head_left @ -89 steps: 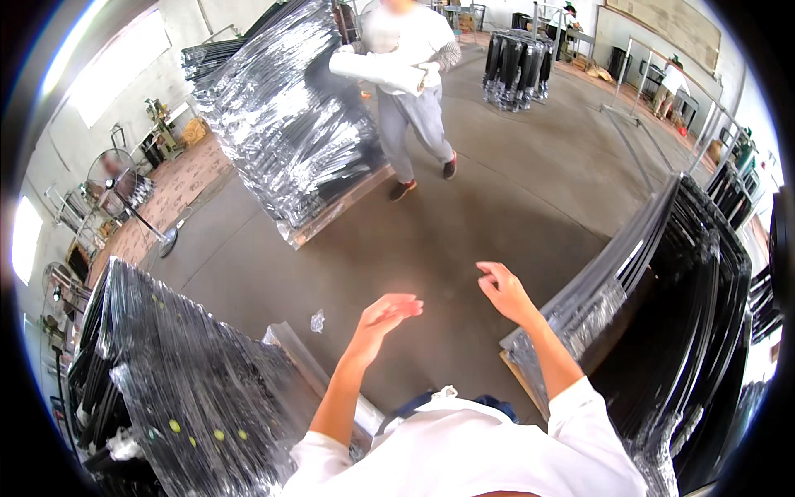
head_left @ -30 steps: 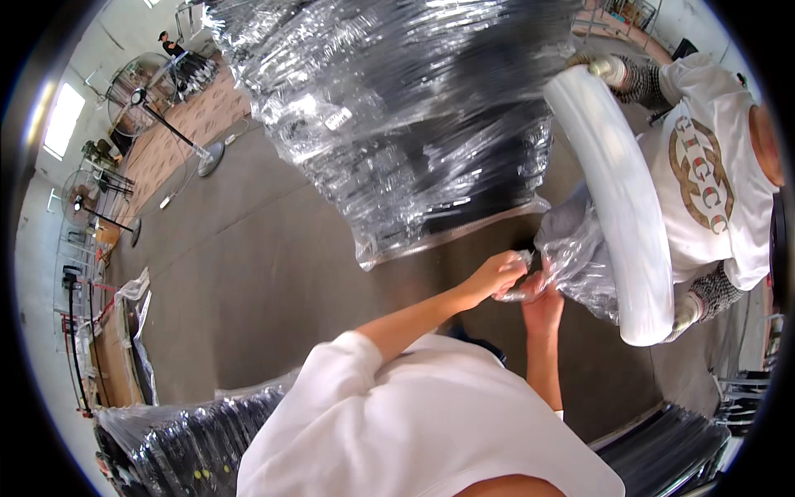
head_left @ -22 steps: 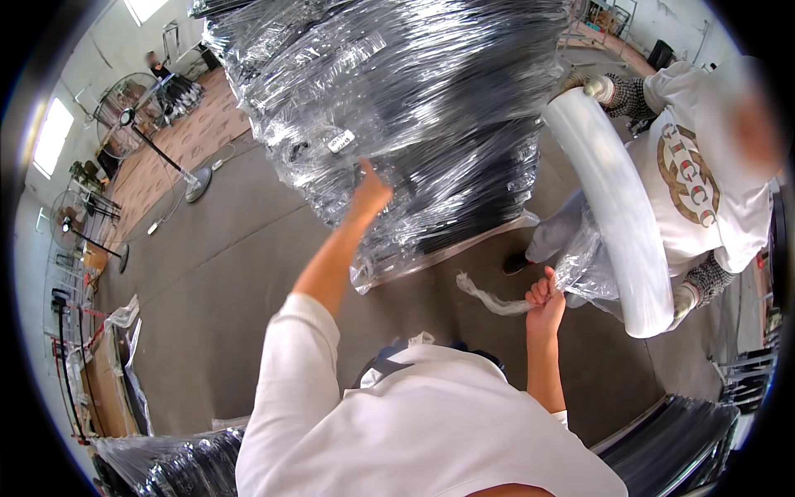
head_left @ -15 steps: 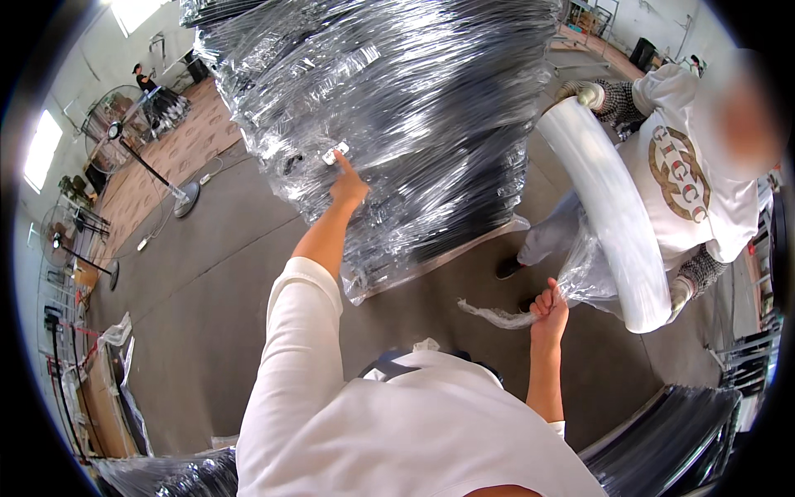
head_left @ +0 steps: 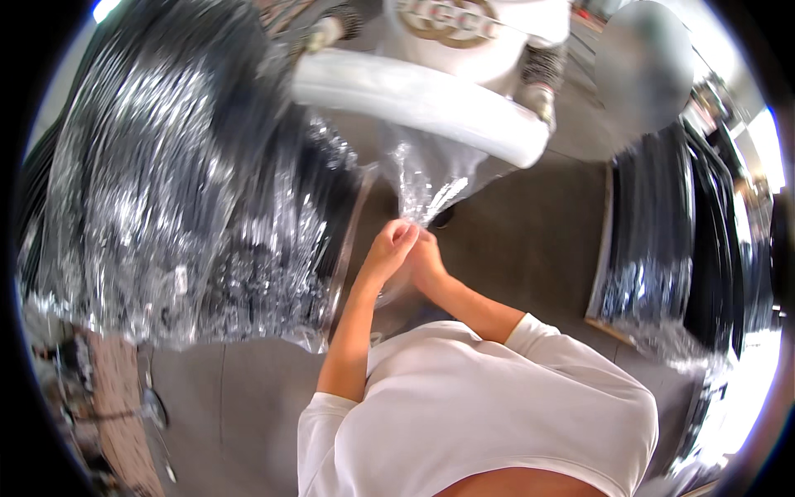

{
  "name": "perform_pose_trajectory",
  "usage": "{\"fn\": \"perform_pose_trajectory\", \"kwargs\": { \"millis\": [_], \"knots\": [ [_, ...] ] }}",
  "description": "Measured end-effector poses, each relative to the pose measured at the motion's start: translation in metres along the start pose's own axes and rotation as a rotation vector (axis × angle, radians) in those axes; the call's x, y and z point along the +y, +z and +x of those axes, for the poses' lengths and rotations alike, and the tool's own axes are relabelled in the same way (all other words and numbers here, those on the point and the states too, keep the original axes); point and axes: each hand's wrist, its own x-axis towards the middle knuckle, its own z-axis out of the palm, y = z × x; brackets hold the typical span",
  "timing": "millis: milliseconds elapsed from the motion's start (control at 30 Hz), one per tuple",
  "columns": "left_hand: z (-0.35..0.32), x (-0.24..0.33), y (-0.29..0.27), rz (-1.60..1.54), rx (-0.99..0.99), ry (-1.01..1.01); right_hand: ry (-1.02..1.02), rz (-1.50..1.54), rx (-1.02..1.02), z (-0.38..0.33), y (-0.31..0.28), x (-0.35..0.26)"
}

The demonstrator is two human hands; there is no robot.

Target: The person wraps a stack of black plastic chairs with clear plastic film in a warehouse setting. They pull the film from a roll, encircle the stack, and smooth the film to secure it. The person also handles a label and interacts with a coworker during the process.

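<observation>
Ahead of me a gathered tail of clear stretch film (head_left: 424, 184) runs down from a large white roll of film (head_left: 418, 93). A co-worker in a white top holds that roll level, a gloved hand at each end. My left hand (head_left: 387, 251) and my right hand (head_left: 425, 258) are together at the bunched end of the film, both closed on it. The fingers of my right hand are partly hidden behind my left. Below my hands hangs a loose, see-through bit of film.
A tall film-wrapped stack of dark goods (head_left: 166, 182) stands close on my left, a small white label on it. To the right is another wrapped stack (head_left: 646, 224) on a low base. A stand with a round base (head_left: 153, 408) is at the lower left.
My view has turned right, toward the co-worker and the roll. My left hand has left the label on the wrapped stack and joined my right hand on the film.
</observation>
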Motion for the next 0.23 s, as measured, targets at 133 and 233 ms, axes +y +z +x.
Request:
{"fn": "perform_pose_trajectory", "kwargs": {
  "millis": [133,233],
  "knots": [
    [0.032,-0.002,0.027,-0.210,0.204,-0.060,0.033,-0.003,-0.003,-0.003,-0.001,-0.024],
    [0.016,0.027,0.029,-0.058,0.197,0.017,0.018,-0.029,-0.056,0.002,-0.011,-0.004]
  ]
}}
